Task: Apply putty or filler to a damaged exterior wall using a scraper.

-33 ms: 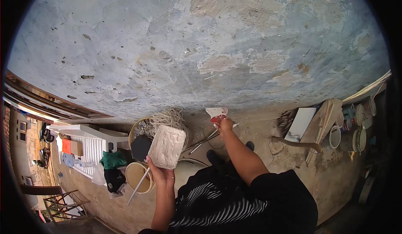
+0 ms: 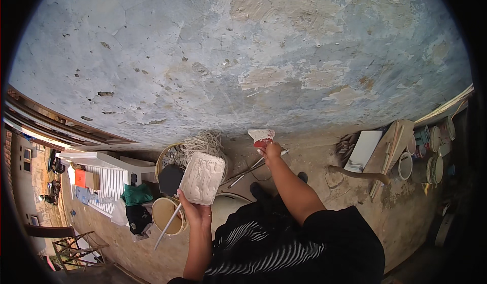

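My left hand [image 2: 197, 213] is closed on the edge of a shallow rectangular tray [image 2: 204, 178], whose inside is coated with pale, creamy putty. Below the tray's left corner a thin white rod [image 2: 167, 228] slants down; whether that hand touches it I cannot tell. My right hand [image 2: 273, 152] grips a putty knife [image 2: 262, 138] with a red part near the fingers and a broad blade smeared with putty. The blade points toward the foot of the blue-grey wall [image 2: 243, 55], which has peeling, patched areas. I cannot tell whether it touches the wall.
Left of me stand an open bucket [image 2: 169, 215], a tub with a tangled pale rope mop [image 2: 200, 144] and a white slatted bench [image 2: 109, 182] bearing boxes. At right, a curved wooden piece [image 2: 359, 175], boards [image 2: 365, 151] and several buckets [image 2: 405, 165] line the wall.
The putty knife and my right hand have shifted very slightly to the left. My left hand and the tray look the same.
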A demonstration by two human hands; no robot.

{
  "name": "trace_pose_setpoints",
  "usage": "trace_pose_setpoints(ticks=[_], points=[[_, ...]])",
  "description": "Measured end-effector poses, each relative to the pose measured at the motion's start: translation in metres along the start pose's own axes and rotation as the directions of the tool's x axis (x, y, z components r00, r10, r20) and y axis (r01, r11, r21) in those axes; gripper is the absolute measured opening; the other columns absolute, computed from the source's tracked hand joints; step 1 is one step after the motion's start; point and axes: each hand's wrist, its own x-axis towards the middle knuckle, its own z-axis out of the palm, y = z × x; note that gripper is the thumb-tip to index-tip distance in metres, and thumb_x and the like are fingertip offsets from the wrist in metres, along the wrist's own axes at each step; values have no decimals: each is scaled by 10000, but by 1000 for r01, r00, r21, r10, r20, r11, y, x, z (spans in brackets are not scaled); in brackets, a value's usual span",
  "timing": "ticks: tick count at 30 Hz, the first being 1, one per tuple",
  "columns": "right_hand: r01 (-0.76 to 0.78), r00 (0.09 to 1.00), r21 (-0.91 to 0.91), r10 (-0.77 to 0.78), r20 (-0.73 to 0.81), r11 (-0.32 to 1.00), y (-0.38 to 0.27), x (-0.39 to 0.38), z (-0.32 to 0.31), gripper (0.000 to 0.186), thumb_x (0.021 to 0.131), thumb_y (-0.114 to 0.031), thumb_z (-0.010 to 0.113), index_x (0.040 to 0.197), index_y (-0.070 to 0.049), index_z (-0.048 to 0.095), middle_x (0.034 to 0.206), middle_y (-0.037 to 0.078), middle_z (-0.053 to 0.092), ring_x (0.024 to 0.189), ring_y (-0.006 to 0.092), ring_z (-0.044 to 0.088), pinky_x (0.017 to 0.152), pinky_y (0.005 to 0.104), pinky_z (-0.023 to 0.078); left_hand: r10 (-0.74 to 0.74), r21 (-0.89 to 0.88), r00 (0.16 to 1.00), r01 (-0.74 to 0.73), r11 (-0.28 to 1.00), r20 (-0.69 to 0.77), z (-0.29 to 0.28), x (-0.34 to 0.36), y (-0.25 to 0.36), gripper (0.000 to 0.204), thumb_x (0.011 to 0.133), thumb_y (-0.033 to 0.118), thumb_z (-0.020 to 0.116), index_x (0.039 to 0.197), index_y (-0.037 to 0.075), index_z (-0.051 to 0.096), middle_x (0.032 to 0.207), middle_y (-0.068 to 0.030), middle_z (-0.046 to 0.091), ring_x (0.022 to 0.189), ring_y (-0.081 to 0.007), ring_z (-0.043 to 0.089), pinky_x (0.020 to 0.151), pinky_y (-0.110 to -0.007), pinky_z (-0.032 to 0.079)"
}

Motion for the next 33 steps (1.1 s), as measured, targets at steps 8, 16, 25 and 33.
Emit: trace_pose_setpoints(ticks=[8, 16, 25, 33], points=[[-94, 984, 165, 66, 167, 982, -40, -125, 20, 150, 984, -141, 487, 1099, -66, 549, 985, 104, 634, 763, 210, 652, 659, 367, 579, -15, -33, 999, 17, 999, 42, -3, -46, 49, 667, 984, 539, 442, 1452, 69, 369, 1460, -112, 453, 1305, -282, 490, 1065, -428, 443], [451, 790, -223, -270, 551, 864, -42, -324, -5, 144, 948, -106, 583, 1085, -63, 569, 941, 46, 660, 819, 166, 663, 675, 330, 566, -141, -62, 972, 155, 986, 186, -32, -75, 71, 638, 1007, 511, 394, 1449, 52, 375, 1455, -126, 460, 1306, -286, 492, 1061, -437, 441], [894, -90, -97, -385, 918, -438, -92, -464, -62, 345, 817, -3, 622, 1139, -119, 671, 1125, 45, 684, 908, 249, 642, 834, 351, 503, -250, -64, 889, 295, 953, 385, 4, -169, 62, 646, 1016, 528, 352, 1443, 43, 384, 1445, -137, 473, 1319, -285, 476, 1091, -450, 405], [818, -85, -26, -164, 983, -575, -132, -543, -179, 421, 754, -7, 632, 1131, -181, 702, 1203, -11, 660, 1029, 252, 591, 881, 377, 482, -211, -134, 903, 277, 951, 373, 48, -310, 31, 622, 1017, 525, 366, 1402, 41, 434, 1396, -131, 523, 1263, -271, 535, 1062, -434, 439]])
